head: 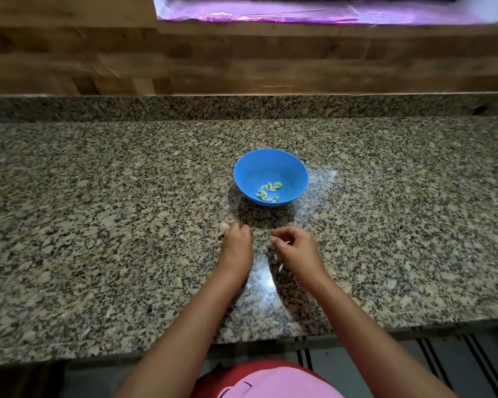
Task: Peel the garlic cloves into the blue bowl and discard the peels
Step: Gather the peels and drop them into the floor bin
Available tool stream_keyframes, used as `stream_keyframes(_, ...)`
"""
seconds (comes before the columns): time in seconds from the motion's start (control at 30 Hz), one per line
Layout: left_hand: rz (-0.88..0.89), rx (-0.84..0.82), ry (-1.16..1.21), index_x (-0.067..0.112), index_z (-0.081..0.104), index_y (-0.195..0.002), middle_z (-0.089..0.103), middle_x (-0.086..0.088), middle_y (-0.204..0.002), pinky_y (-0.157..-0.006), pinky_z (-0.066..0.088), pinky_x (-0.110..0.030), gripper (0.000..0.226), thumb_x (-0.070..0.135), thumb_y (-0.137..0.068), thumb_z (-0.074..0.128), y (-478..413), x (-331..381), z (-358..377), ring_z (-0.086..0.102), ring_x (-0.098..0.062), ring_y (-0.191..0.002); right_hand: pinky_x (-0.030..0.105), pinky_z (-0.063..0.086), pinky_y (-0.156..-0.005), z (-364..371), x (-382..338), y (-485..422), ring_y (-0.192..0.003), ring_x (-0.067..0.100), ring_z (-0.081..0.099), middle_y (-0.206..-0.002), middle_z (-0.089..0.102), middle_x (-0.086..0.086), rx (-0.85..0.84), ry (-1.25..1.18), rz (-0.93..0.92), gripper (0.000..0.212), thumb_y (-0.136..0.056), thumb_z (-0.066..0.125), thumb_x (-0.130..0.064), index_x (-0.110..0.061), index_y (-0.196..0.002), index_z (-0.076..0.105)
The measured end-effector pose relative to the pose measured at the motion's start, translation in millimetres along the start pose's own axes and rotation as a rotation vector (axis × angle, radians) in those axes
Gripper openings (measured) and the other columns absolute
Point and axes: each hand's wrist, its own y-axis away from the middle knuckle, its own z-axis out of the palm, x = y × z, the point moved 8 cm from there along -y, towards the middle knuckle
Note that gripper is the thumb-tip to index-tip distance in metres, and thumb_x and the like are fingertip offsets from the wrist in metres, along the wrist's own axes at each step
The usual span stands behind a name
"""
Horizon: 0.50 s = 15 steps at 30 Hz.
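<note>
The blue bowl (pixel 296 170) stands at the middle of the granite counter with several peeled pale-green garlic cloves (pixel 268 191) in its bottom. In front of the bowl, my left hand (pixel 237 242) reaches down onto a pale unpeeled piece of garlic (pixel 223 227), which peeks out at the hand's left side; the fingers curl over it and hide most of it. A short gap to the right, my right hand (pixel 295 247) hovers with curled fingers, and a thin pale sliver of peel (pixel 284 242) sits between thumb and fingers.
Loose scraps of peel (pixel 281 267) lie on the speckled counter (pixel 98 225) under my right wrist and nearer the front edge. A granite upstand and a wood-pattern wall close the back. Below the counter's front edge are striped floor and my pink-and-red clothing.
</note>
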Motion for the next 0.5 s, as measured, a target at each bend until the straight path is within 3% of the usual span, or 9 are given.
stream_keyframes(0.1,0.068,-0.037,-0.035,0.004,0.051,-0.117,0.044,-0.012,-0.126,-0.093,0.034,-0.027,0.021,0.007,-0.098,0.04,4,5,5,0.04,-0.021,-0.114,0.02,0.05,-0.071,9,-4,-2,-0.078,0.005,0.06,-0.096,0.066,-0.005,-0.109,0.07,-0.033,0.023,-0.086,0.066,-0.007,-0.014,-0.107,0.066)
stream_keyframes(0.17,0.104,-0.055,-0.049,0.004,0.048,-0.118,0.042,-0.011,-0.127,-0.094,0.033,-0.027,0.022,0.009,-0.099,0.039,10,8,9,0.038,-0.021,-0.116,0.021,0.05,-0.084,14,-9,-5,-0.091,0.008,0.063,-0.102,0.068,-0.003,-0.158,0.178,-0.101,0.028,-0.084,0.066,-0.002,-0.013,-0.11,0.067)
stream_keyframes(0.23,0.152,-0.057,-0.04,0.005,0.047,-0.119,0.042,-0.009,-0.126,-0.092,0.034,-0.026,0.022,0.011,-0.099,0.039,15,11,13,0.038,-0.02,-0.114,0.022,0.049,-0.088,17,-10,-6,-0.094,0.008,0.063,-0.101,0.07,-0.001,-0.182,0.252,-0.134,0.027,-0.083,0.065,0.0,-0.012,-0.106,0.07)
stream_keyframes(0.37,0.12,-0.039,0.214,0.004,0.057,-0.103,0.056,-0.008,-0.106,-0.077,0.034,-0.016,0.014,0.012,-0.095,0.051,20,6,8,0.052,-0.019,-0.098,0.013,0.049,-0.055,18,-1,-5,-0.059,0.003,0.058,-0.073,0.064,0.001,-0.21,0.049,0.008,0.016,-0.088,0.058,0.004,0.003,-0.099,0.068)
stream_keyframes(0.5,0.075,-0.031,0.395,0.009,0.055,-0.094,0.061,-0.003,-0.093,-0.069,0.042,-0.011,0.008,0.007,-0.088,0.06,25,1,2,0.057,-0.012,-0.082,0.016,0.049,-0.048,18,2,-3,-0.053,0.012,0.055,-0.07,0.062,0.008,-0.216,-0.029,0.067,0.015,-0.087,0.06,0.003,0.009,-0.1,0.066)
